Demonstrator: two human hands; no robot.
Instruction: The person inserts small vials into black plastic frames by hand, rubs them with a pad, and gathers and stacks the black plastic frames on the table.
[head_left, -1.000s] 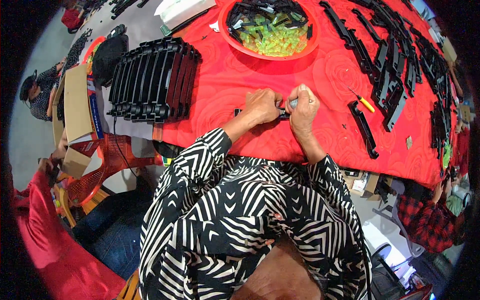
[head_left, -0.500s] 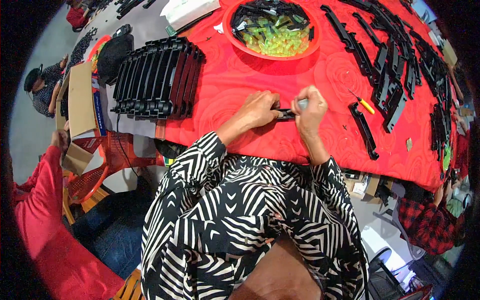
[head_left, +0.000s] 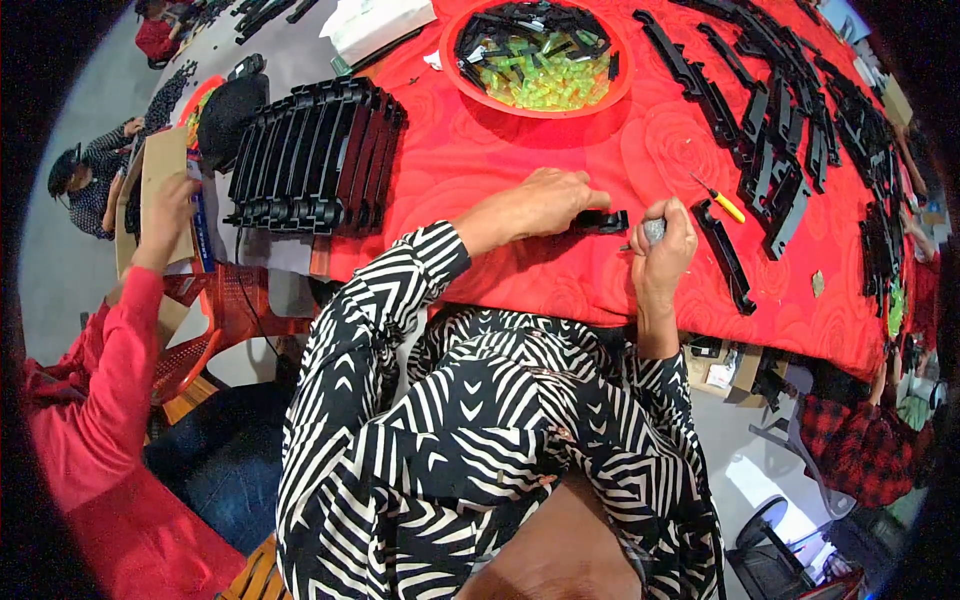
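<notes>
My left hand (head_left: 550, 205) is closed on a black plastic part (head_left: 608, 221) on the red tablecloth (head_left: 560, 265). The part's right end sticks out past my fingers; the rest lies hidden under the hand. Just to the right, my right hand (head_left: 670, 250) is wrapped round a grey-handled tool (head_left: 655, 231), whose short dark tip points left, apart from the part. A long black plastic strip (head_left: 724, 258) lies right of my right hand, with a yellow-handled screwdriver (head_left: 730, 206) beside it.
A red basin (head_left: 622, 90) of yellow-green and black small pieces stands ahead. Black parts (head_left: 315, 160) are stacked at the left; more long black parts (head_left: 770, 150) lie far right. A co-worker's red-sleeved arm (head_left: 130, 340) reaches up beside a cardboard box (head_left: 163, 165) at left.
My right hand has drawn right and nearer to me with the tool, away from the black part. My left hand has shifted right with the part. The co-worker's arm has risen.
</notes>
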